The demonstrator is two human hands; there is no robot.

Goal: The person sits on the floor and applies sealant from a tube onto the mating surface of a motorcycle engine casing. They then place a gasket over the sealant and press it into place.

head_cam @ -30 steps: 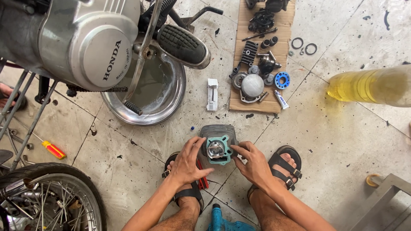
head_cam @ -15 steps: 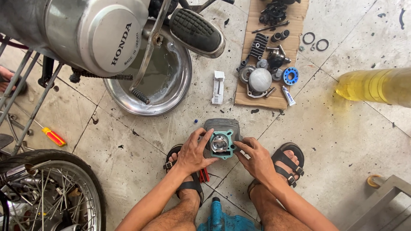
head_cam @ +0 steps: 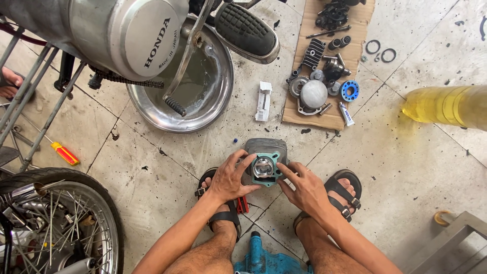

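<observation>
In the head view, we see our left hand (head_cam: 231, 178) and right hand (head_cam: 303, 189) both grasping a grey engine cylinder (head_cam: 266, 161) capped with a teal gasket (head_cam: 274, 158), which rests on the tiled floor (head_cam: 395, 162) between our sandalled feet. Fingers press the gasket's edges at 9 and 3 o'clock. We judge the thin gasket could slide off its holes or tear if one grip pushes harder. At 12 o'clock a steel basin (head_cam: 213, 109) sits near; at 1 o'clock loose parts lie on cardboard (head_cam: 335, 119). Floor grit could get under the gasket.
</observation>
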